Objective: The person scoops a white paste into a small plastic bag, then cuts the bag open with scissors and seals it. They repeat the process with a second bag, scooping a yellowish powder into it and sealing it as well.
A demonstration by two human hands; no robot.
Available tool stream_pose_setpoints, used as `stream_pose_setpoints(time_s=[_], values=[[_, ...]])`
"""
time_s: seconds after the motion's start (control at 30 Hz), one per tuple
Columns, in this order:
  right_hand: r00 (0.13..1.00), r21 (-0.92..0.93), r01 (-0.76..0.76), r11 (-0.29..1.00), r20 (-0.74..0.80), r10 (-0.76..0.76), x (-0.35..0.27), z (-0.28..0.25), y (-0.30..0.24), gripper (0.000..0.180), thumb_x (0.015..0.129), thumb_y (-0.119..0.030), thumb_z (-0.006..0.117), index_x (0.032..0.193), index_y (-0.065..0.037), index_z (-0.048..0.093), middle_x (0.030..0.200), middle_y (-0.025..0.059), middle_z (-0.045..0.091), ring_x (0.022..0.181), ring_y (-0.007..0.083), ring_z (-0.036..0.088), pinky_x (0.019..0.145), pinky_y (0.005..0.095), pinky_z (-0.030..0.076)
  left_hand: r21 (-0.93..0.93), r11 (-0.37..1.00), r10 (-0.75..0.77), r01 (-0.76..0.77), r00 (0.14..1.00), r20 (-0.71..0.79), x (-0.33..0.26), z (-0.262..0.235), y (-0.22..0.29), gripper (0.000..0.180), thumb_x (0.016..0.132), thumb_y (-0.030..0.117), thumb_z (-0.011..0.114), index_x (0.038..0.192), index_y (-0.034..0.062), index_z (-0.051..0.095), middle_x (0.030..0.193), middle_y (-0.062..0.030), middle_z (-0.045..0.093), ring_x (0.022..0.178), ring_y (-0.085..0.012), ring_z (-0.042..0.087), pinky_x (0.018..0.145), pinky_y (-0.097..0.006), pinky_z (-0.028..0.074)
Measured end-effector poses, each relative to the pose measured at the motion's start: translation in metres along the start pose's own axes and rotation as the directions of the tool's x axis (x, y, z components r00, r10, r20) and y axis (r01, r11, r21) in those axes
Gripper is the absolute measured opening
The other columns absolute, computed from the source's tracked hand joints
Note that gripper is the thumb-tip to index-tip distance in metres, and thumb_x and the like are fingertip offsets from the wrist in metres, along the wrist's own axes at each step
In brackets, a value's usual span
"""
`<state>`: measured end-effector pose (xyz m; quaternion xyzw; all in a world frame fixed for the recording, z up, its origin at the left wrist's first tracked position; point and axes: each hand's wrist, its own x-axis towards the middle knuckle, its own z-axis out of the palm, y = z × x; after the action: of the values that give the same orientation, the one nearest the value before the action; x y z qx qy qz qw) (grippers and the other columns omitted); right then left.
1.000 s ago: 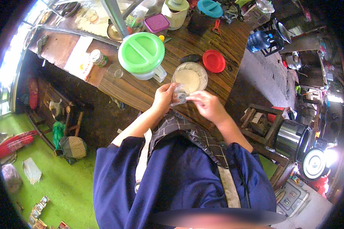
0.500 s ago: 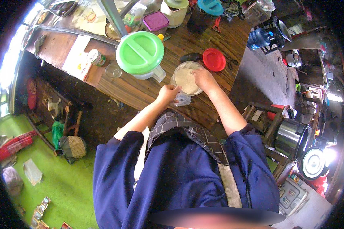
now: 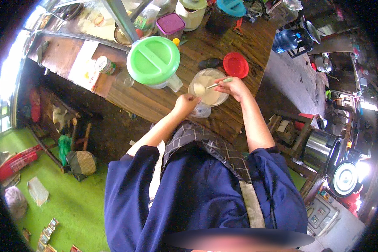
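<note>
A round clear tub (image 3: 190,81) of pale cream powder (image 3: 213,97) stands on the wooden table in front of me. My right hand (image 3: 234,88) pinches a spoon (image 3: 226,80) by its pale green handle. The spoon's bowl carries a heap of powder (image 3: 199,89) above the tub's left side. My left hand (image 3: 185,104) is closed on the edge of a small clear plastic bag (image 3: 202,111) at the tub's near left rim. What lies inside the bag is hard to make out. A red round lid (image 3: 236,65) lies just beyond the tub.
A jug with a green lid (image 3: 153,59) stands left of the tub, beside a drinking glass (image 3: 125,79) and a can (image 3: 105,65). A dark object (image 3: 210,63) lies behind the tub. Farther back are a purple-lidded container (image 3: 171,24) and a metal post (image 3: 122,19).
My right hand has drawn back to the right and lifted a spoonful of powder out of the tub. My left hand stays nearly in place with the bag.
</note>
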<state>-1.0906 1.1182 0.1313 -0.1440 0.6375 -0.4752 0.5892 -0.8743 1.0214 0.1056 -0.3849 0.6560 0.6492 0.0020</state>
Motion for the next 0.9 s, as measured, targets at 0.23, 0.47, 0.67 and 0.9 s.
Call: stream_pose_setpoints(time_s=[0.23, 0.47, 0.67, 0.9], values=[[0.998, 0.239, 0.067, 0.969, -0.017, -0.065, -0.047, -0.016, -0.034, 0.026, 0.086, -0.006, 0.050, 0.105, 0.011, 0.053, 0.096, 0.0188, 0.061, 0.087, 0.0244, 0.063, 0.075, 0.0261, 0.054, -0.509, 0.830, -0.162, 0.228, 0.972, 0.170, -0.018, -0.016, 0.012, 0.028, 0.086, 0.027, 0.055, 0.080, 0.0009, 0.063, 0.054, -0.0004, 0.047, 0.041, -0.0095, 0.042, 0.043, -0.026, 0.046], [0.984, 0.114, 0.151, 0.982, 0.074, -0.160, -0.086, -0.005, -0.068, 0.026, 0.086, -0.010, 0.051, 0.102, 0.009, 0.055, 0.090, 0.0155, 0.063, 0.083, 0.0215, 0.064, 0.073, 0.0267, 0.054, -0.773, 0.602, -0.117, 0.201, 0.980, 0.163, -0.027, -0.015, 0.024, 0.028, 0.090, 0.025, 0.049, 0.097, -0.0004, 0.059, 0.058, -0.0012, 0.047, 0.048, -0.0116, 0.048, 0.056, -0.030, 0.052], [0.791, -0.726, 0.531, 0.437, 0.240, -0.562, -0.103, 0.077, -0.033, 0.018, 0.083, -0.009, 0.054, 0.099, -0.006, 0.062, 0.089, 0.0114, 0.064, 0.079, 0.0227, 0.062, 0.072, 0.0310, 0.049, -0.866, 0.476, -0.079, 0.150, 0.989, 0.127, -0.034, -0.013, 0.019, 0.029, 0.091, 0.025, 0.046, 0.102, 0.0000, 0.057, 0.060, -0.0016, 0.048, 0.054, -0.0110, 0.049, 0.063, -0.033, 0.053], [0.757, -0.705, 0.598, 0.382, 0.341, -0.557, -0.130, 0.093, -0.046, 0.019, 0.078, -0.002, 0.057, 0.096, -0.004, 0.063, 0.089, 0.0109, 0.061, 0.086, 0.0250, 0.060, 0.075, 0.0309, 0.048, -0.876, 0.462, -0.045, 0.138, 0.990, 0.133, -0.038, -0.015, 0.007, 0.032, 0.091, 0.026, 0.046, 0.105, -0.0014, 0.056, 0.059, -0.0009, 0.047, 0.054, -0.0113, 0.048, 0.060, -0.033, 0.051]])
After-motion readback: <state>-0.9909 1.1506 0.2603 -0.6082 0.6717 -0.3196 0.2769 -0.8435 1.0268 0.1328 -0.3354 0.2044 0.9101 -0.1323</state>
